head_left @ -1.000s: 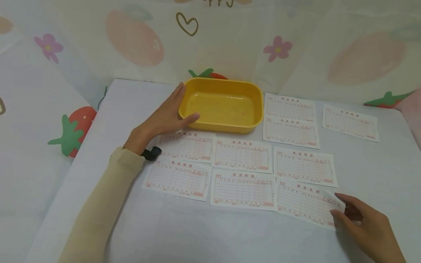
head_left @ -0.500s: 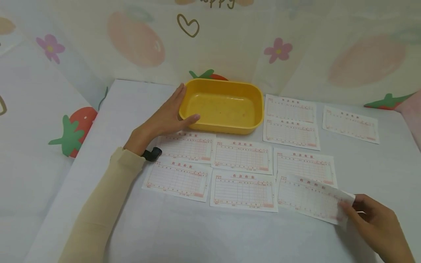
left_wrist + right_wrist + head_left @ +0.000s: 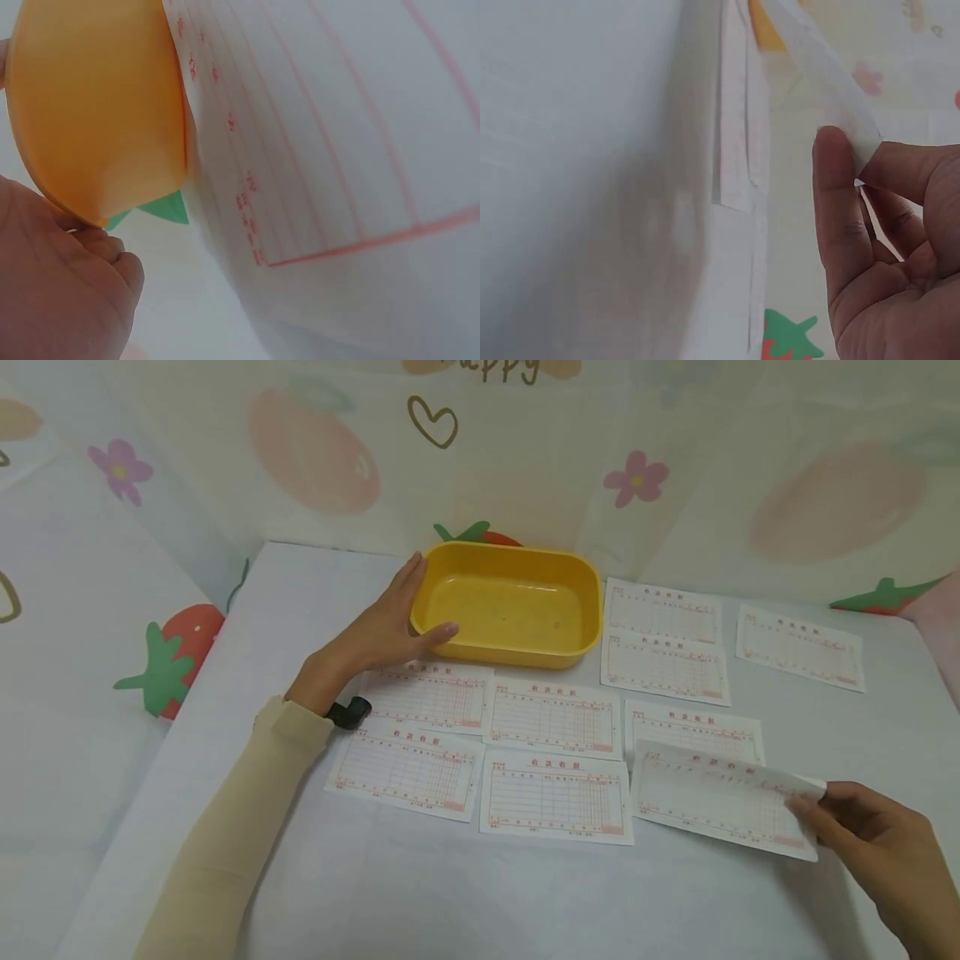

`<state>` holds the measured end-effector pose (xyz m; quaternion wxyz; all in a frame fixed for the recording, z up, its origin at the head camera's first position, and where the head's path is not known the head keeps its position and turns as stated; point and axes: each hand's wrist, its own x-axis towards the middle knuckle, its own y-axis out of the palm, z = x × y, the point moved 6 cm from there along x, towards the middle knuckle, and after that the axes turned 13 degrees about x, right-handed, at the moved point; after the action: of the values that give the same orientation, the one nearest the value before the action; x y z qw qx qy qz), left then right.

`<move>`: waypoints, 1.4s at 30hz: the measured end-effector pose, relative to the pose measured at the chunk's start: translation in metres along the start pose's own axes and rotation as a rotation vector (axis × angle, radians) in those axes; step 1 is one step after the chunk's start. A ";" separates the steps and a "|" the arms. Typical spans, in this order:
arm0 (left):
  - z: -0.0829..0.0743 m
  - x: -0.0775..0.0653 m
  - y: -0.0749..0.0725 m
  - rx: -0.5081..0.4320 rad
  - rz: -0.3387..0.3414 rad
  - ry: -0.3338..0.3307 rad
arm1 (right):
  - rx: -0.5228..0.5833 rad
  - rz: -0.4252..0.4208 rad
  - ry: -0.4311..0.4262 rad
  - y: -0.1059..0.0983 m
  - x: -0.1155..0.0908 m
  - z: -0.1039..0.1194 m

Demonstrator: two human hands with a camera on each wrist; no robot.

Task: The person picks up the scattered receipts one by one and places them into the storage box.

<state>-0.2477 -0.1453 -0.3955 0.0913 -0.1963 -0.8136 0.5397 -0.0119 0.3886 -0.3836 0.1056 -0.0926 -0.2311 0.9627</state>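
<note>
My right hand (image 3: 885, 852) pinches the right end of a printed receipt slip (image 3: 720, 802) between thumb and fingers. The slip is raised off the table at that end and bends, partly covering another receipt (image 3: 693, 727) behind it. In the right wrist view, the pinched corner of the slip (image 3: 840, 82) is held up in the air. At the far side my left hand (image 3: 378, 631) holds the left end of a yellow plastic basin (image 3: 517, 647), thumb over the near rim and fingers along the left side. Nothing lies in the basin.
Several more receipts lie flat in front of the basin, among them one receipt (image 3: 555, 797) at the near middle. Two receipts (image 3: 663, 668) overlap right of the basin, and a single receipt (image 3: 798, 647) lies farther right. A patterned cloth (image 3: 525, 460) hangs behind the white-covered table (image 3: 420, 893).
My right hand has lifted the receipt's right end off the table and moved slightly right and up with it. The left hand has stayed on the basin.
</note>
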 end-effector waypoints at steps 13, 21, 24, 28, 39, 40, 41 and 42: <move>-0.005 0.002 0.002 -0.028 -0.030 0.020 | 0.238 0.022 -0.130 -0.006 0.027 0.022; -0.008 0.003 0.001 -0.021 -0.019 0.021 | 0.103 0.049 -0.155 0.007 0.045 0.043; -0.009 0.003 -0.001 -0.017 -0.017 0.023 | 0.171 0.068 -0.153 0.015 0.054 0.051; -0.008 0.004 -0.005 0.006 -0.006 0.022 | 0.387 0.123 -0.138 0.030 0.070 0.065; -0.015 0.009 -0.005 -0.006 -0.026 0.084 | 0.431 0.142 -0.034 0.067 0.108 0.100; -0.015 0.010 -0.005 -0.004 -0.026 0.084 | 0.403 0.144 -0.019 0.070 0.112 0.103; -0.016 0.010 -0.004 0.005 -0.024 0.082 | 0.364 0.146 -0.010 0.074 0.116 0.106; -0.016 0.010 -0.004 0.013 -0.023 0.077 | 0.344 0.153 -0.004 0.078 0.119 0.109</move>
<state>-0.2521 -0.1291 -0.3861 0.1303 -0.2068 -0.8083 0.5357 -0.1640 0.3034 -0.3402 0.0458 -0.0884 -0.0554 0.9935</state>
